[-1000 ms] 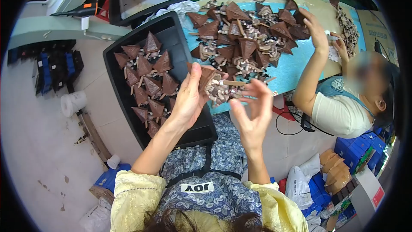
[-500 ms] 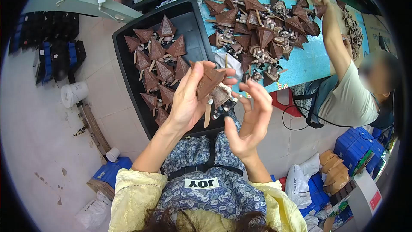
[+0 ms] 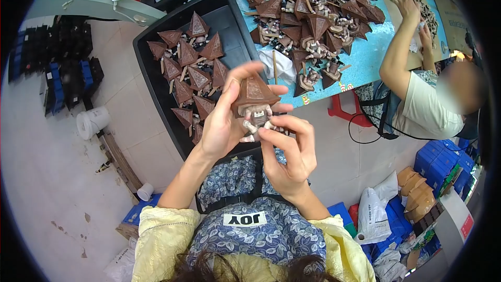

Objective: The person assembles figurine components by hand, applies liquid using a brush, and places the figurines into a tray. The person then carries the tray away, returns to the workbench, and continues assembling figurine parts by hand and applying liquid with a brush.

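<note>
One figurine [image 3: 255,107] has its ridged brown pyramid hat [image 3: 255,92] gripped by the left fingers [image 3: 229,95], its pale limbs [image 3: 249,126] pinched by the right fingers [image 3: 290,122].

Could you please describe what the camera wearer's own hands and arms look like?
The left hand and right hand are ungloved and bare up to the sleeves. The left sleeve and right sleeve are loose, pale yellow cloth; a thin, darker trim line crosses the left one. No cables are visible on either.
</note>
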### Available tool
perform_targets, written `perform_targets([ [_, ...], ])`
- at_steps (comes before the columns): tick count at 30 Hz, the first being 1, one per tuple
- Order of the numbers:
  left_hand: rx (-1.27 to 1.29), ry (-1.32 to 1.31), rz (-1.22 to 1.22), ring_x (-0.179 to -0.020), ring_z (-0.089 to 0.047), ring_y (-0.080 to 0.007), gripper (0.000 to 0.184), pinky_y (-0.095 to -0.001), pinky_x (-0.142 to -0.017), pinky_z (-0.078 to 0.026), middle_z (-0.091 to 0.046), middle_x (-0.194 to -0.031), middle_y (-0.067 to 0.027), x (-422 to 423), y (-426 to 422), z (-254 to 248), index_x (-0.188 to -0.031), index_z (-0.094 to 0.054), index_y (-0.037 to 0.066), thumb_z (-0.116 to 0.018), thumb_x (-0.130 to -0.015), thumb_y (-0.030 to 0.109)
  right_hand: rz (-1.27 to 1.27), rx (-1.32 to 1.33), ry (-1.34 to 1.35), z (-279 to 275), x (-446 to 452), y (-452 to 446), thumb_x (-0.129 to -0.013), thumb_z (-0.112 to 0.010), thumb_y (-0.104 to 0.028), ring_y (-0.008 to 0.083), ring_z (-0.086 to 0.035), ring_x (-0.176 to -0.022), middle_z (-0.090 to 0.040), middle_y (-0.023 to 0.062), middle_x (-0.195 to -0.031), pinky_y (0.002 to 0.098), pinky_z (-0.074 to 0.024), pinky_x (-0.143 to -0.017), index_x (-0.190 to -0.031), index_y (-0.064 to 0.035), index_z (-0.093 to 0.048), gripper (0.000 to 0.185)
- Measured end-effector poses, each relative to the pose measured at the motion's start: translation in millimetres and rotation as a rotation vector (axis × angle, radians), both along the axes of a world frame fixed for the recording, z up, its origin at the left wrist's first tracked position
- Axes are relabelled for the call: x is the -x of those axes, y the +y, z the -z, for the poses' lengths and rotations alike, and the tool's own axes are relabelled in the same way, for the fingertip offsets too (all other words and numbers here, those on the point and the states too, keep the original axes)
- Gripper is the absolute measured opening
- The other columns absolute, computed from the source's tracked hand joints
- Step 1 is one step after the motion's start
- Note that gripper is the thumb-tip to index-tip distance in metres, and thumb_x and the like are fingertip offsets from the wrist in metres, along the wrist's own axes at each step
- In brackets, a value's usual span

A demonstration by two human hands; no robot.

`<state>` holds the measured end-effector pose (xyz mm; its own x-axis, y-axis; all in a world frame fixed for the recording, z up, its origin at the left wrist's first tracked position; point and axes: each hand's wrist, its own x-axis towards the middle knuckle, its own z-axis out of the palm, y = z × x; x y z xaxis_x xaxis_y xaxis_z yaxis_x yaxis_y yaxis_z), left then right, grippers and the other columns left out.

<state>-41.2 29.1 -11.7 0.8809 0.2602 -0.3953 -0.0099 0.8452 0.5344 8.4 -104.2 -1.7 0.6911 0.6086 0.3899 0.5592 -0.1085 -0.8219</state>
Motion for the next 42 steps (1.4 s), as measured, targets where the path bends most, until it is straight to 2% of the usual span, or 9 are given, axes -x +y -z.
perform_targets([
  [6,0.162,-0.142,-0.026,-0.110,-0.055,-0.0499,0.035,-0.0527,-0.088,-0.052,-0.055,-0.120,-0.0200,9.1,-9.2,3.4,-0.122,-0.042,0.017,-0.047,-0.092,0.034,0.093,-0.127,0.154,4.0,15.8,-4.8,-0.064,-0.071,0.018,0.0260,-0.062,-0.093,-0.056,0.0179,-0.104,0.0306,-0.0544,-0.078,-0.104,0.0019,-0.053,0.046],
  [10,0.050,-0.054,0.013,-0.108,-0.059,-0.0404,0.030,-0.0450,-0.087,-0.053,-0.055,-0.118,-0.0156,18.3,-10.0,3.5,-0.120,-0.037,0.010,-0.045,-0.090,0.010,0.131,-0.134,0.181,8.4,22.9,-8.2,-0.065,-0.073,0.013,0.0287,-0.062,-0.088,-0.060,0.0167,-0.100,0.0349,-0.0514,-0.075,-0.107,0.0018,-0.054,0.048],
  [13,-0.628,0.580,0.349,-0.088,-0.065,-0.0282,0.034,-0.0372,-0.078,-0.052,-0.057,-0.111,-0.0183,35.6,-14.4,13.2,-0.120,-0.036,0.006,-0.050,-0.092,0.019,0.074,0.177,0.387,23.7,24.3,-26.9,-0.068,-0.075,0.005,0.0312,-0.060,-0.093,-0.060,0.0178,-0.102,0.0357,-0.0502,-0.079,-0.107,0.0019,-0.054,0.045],
  [16,-1.308,0.806,0.823,-0.081,-0.063,-0.0454,0.045,-0.0538,-0.071,-0.051,-0.047,-0.108,-0.0252,55.2,-37.2,37.9,-0.123,-0.036,0.005,-0.059,-0.088,0.024,0.109,0.332,0.310,48.9,22.5,-47.0,-0.071,-0.075,0.001,0.0326,-0.060,-0.096,-0.060,0.0173,-0.104,0.0385,-0.0492,-0.081,-0.099,0.0012,-0.058,0.033],
  [24,-1.685,1.106,0.851,-0.082,-0.061,-0.0349,0.054,-0.0405,-0.060,-0.054,-0.041,-0.109,-0.0195,79.4,-68.8,123.8,-0.125,-0.040,0.014,-0.068,-0.082,0.031,0.196,0.303,0.274,75.4,-25.2,-37.3,-0.077,-0.070,0.001,0.0272,-0.061,-0.082,-0.061,0.0146,-0.092,0.0344,-0.0494,-0.075,-0.093,0.0018,-0.060,0.020],
  [28,-1.850,1.185,0.906,-0.080,-0.060,-0.0289,0.060,-0.0327,-0.054,-0.054,-0.042,-0.112,-0.0172,76.1,-77.2,129.6,-0.130,-0.040,0.013,-0.069,-0.082,0.035,0.437,0.394,0.152,111.2,-91.1,-26.2,-0.081,-0.070,-0.009,0.0318,-0.055,-0.094,-0.053,0.0187,-0.104,0.0397,-0.0441,-0.083,-0.115,0.0035,-0.050,0.041],
  [36,-1.849,1.280,0.944,-0.075,-0.063,-0.0305,0.073,-0.0330,-0.053,-0.052,-0.041,-0.125,-0.0266,65.5,-75.5,146.3,-0.140,-0.029,0.015,-0.068,-0.082,0.039,0.360,0.469,0.008,160.8,-153.2,10.1,-0.069,-0.081,-0.020,0.0365,-0.055,-0.102,-0.059,0.0226,-0.106,0.0435,-0.0431,-0.089,-0.115,0.0036,-0.050,0.060],
  [39,-1.471,1.134,0.944,-0.097,-0.062,-0.0443,0.065,-0.0466,-0.072,-0.053,-0.046,-0.125,-0.0302,44.7,-56.9,68.6,-0.138,-0.033,0.010,-0.067,-0.085,0.029,0.391,0.316,0.159,138.4,-150.1,-0.6,-0.073,-0.075,-0.011,0.0273,-0.063,-0.080,-0.064,0.0160,-0.092,0.0376,-0.0505,-0.073,-0.109,0.0018,-0.054,0.044],
  [42,-1.583,0.741,0.564,-0.092,-0.064,-0.0370,0.058,-0.0445,-0.074,-0.052,-0.054,-0.118,-0.0224,36.5,-44.9,49.7,-0.135,-0.039,0.007,-0.065,-0.087,0.026,0.324,0.164,0.660,89.0,-135.7,-13.2,-0.080,-0.072,-0.013,0.0217,-0.064,-0.076,-0.064,0.0128,-0.089,0.0337,-0.0515,-0.070,-0.109,0.0009,-0.055,0.037],
])
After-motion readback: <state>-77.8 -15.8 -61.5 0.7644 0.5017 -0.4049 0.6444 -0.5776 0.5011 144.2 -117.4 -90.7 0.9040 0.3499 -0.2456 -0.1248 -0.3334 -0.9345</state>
